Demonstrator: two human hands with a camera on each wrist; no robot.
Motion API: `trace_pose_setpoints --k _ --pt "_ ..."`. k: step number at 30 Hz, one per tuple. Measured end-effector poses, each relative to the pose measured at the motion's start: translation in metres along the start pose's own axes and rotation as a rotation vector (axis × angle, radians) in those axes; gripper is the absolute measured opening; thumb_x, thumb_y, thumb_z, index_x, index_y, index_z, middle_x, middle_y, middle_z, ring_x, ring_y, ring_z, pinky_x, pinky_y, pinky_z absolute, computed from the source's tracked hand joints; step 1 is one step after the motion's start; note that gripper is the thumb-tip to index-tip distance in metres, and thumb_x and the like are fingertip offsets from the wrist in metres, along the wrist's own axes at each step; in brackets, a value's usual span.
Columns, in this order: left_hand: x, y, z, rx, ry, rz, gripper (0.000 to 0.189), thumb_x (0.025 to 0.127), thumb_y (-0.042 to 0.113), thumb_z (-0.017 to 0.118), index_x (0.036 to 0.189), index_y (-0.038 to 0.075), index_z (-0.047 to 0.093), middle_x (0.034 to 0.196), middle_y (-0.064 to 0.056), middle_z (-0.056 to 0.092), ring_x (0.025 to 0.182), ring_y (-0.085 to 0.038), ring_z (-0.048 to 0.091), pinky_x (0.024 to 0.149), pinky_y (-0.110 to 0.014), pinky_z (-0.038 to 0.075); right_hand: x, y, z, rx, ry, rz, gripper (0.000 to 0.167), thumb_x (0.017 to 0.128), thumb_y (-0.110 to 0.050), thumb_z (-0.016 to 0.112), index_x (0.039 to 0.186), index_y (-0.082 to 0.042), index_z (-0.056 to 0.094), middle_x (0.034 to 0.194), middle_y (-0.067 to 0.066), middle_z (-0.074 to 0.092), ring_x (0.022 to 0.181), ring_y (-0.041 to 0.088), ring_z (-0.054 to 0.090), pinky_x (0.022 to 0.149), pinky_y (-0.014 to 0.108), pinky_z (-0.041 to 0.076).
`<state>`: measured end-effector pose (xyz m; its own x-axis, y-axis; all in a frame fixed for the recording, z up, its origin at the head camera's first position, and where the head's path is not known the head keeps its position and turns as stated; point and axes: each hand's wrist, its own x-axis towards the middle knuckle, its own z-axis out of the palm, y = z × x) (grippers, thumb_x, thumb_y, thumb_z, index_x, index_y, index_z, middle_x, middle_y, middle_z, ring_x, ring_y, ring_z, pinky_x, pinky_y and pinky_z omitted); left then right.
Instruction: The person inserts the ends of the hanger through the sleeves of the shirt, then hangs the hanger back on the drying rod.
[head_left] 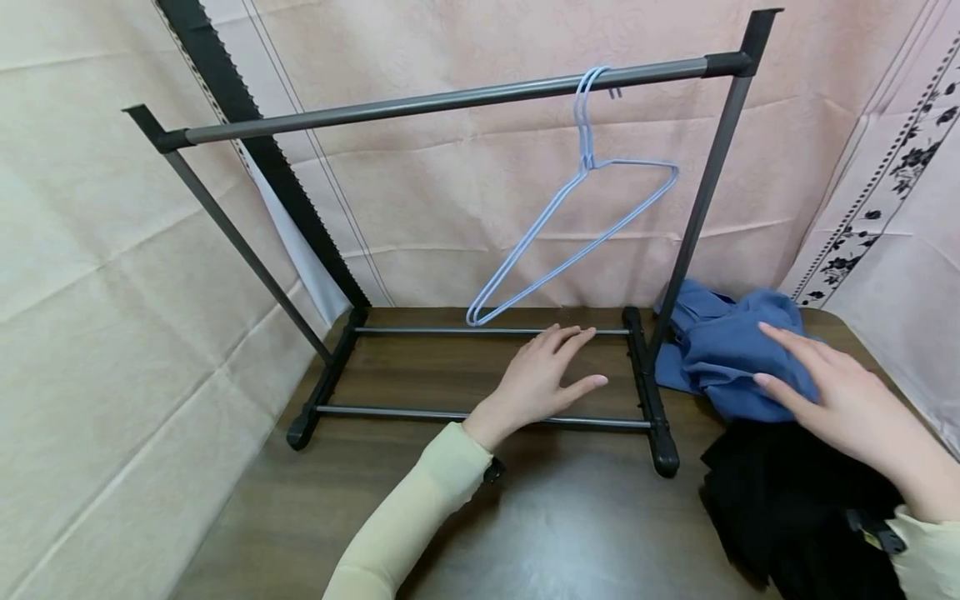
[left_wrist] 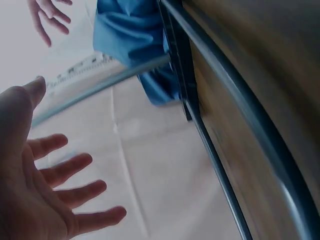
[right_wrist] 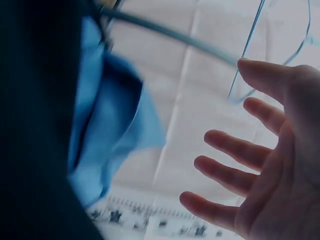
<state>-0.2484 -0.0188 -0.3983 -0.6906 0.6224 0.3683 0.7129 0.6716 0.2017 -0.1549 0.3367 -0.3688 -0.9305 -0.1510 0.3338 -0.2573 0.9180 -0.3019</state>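
Note:
My left hand (head_left: 534,379) is held over the base of the clothes rack, fingers spread and nothing in them. Above it, light-blue wire hangers (head_left: 525,237) dangle by their hooks from the rack's top bar (head_left: 420,102). On the right, my right hand (head_left: 847,400) hovers by a crumpled blue cloth garment (head_left: 742,350), thumb and fingers apart and holding nothing. A black cloth garment (head_left: 787,492) lies in a heap below that hand. In the right wrist view the blue garment (right_wrist: 115,115) stands to the left of the bare fingers (right_wrist: 225,175).
The rack's right upright (head_left: 701,217) stands between the hangers and the garments. Two thin crossbars (head_left: 420,412) join its feet on the wooden table (head_left: 315,517). Pale cloth (head_left: 420,225) hangs behind and at both sides, with a black floral border (head_left: 862,225) at right.

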Motion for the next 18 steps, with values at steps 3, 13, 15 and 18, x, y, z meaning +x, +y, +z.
trace_pose_setpoints --k 3,13,15,18 --pt "0.005 0.012 0.006 -0.005 0.009 0.009 0.072 0.097 0.061 0.054 0.154 0.018 0.043 0.147 -0.007 0.051 0.138 -0.029 0.046 0.106 -0.047 0.044 -0.01 0.022 -0.002 -0.061 -0.003 0.061 0.068 0.099 -0.033 0.066 0.154 -0.005 0.037 0.134 0.04 0.046 0.11 0.059 0.047 0.084 0.077 0.035" --pt "0.012 0.048 0.033 -0.06 -0.082 0.049 0.069 0.099 0.064 0.048 0.152 0.021 0.045 0.144 -0.004 0.054 0.128 -0.02 0.053 0.097 -0.038 0.05 -0.052 0.098 0.006 0.023 -0.064 0.231 0.061 0.107 -0.029 0.05 0.147 0.013 0.031 0.136 0.049 0.033 0.122 0.068 0.029 0.103 0.076 0.017" --pt "0.012 0.056 0.038 -0.028 -0.105 0.076 0.07 0.098 0.065 0.046 0.153 0.022 0.044 0.145 -0.003 0.053 0.13 -0.019 0.052 0.098 -0.037 0.049 -0.059 0.107 0.011 0.06 -0.039 0.214 0.054 0.107 -0.022 0.05 0.141 0.017 0.036 0.132 0.051 0.035 0.117 0.069 0.032 0.1 0.076 0.02" --pt "0.012 0.067 0.044 0.009 -0.14 0.115 0.071 0.098 0.067 0.044 0.154 0.023 0.043 0.145 -0.001 0.052 0.131 -0.019 0.05 0.098 -0.035 0.049 -0.066 0.114 0.016 0.125 -0.03 0.211 0.049 0.107 -0.015 0.048 0.136 0.022 0.038 0.128 0.053 0.036 0.111 0.068 0.034 0.096 0.076 0.022"
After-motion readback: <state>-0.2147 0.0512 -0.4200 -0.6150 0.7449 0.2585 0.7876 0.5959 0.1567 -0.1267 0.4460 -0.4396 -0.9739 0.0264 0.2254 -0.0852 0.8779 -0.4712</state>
